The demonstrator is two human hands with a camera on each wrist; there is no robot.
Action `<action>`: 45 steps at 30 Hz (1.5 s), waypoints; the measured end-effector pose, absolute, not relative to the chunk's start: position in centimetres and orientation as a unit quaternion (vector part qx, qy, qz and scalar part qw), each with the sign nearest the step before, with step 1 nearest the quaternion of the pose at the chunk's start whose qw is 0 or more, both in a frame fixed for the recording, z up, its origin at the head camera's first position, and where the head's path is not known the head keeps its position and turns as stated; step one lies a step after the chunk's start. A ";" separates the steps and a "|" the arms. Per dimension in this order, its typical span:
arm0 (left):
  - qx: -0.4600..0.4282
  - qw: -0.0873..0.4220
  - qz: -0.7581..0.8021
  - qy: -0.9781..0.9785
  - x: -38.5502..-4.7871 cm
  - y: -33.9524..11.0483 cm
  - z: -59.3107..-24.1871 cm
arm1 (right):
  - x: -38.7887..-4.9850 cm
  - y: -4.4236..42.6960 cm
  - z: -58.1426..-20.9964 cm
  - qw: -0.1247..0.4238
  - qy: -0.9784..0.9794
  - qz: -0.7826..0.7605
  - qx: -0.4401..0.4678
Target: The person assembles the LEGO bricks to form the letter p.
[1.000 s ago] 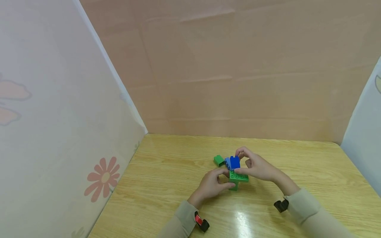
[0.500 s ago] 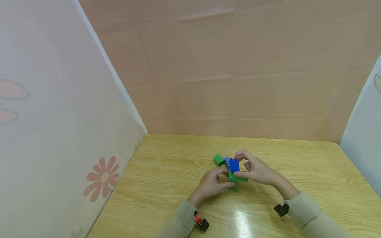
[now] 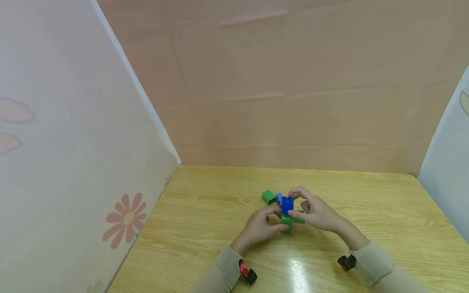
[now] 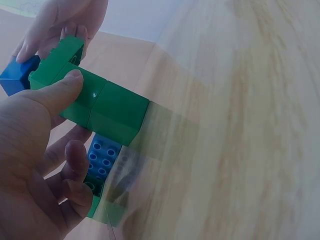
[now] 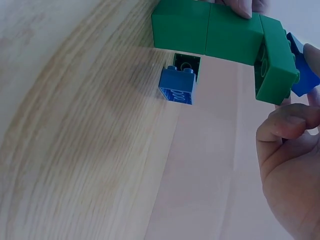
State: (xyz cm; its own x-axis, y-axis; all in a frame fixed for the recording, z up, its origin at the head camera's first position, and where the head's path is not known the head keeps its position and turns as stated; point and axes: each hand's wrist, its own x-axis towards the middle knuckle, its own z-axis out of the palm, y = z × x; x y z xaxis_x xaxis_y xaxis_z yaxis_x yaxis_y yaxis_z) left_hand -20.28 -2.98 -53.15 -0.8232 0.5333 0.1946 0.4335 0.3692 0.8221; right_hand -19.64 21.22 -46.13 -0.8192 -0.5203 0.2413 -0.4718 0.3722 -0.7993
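My left hand (image 3: pixel 261 226) holds a stack of green toy bricks (image 4: pixel 117 112) standing on the table, its thumb across the upper brick. A longer green brick (image 5: pixel 280 65) lies across the top of the stack and overhangs to the right. Over its left end, my right hand (image 3: pixel 318 209) pinches a dark blue brick (image 3: pixel 287 206) between thumb and fingers. In the right wrist view that blue brick looks tilted against the green studs; whether it is seated on them I cannot tell.
Just behind the stack lies a lighter blue brick (image 3: pixel 279 198), on its side with studs showing in the left wrist view. Beside it is a loose green brick (image 3: pixel 268 197). The wooden table (image 3: pixel 216 191) meets a brown backdrop behind and a flowered panel at left.
My right hand has lowered the dark blue brick slightly toward me and to the left, and it now covers most of the studs at that end. My left hand has stayed on the stack.
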 end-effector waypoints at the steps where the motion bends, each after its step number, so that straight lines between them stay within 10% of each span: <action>1: 0.294 0.051 0.479 0.826 -20.3 -3.0 -53.2 | -19.6 21.2 -46.1 0.024 0.830 -0.472 -0.297; 45: 0.277 0.069 0.494 0.821 -20.2 -3.0 -53.1 | -18.6 21.1 -47.7 -0.036 0.792 -0.535 -0.294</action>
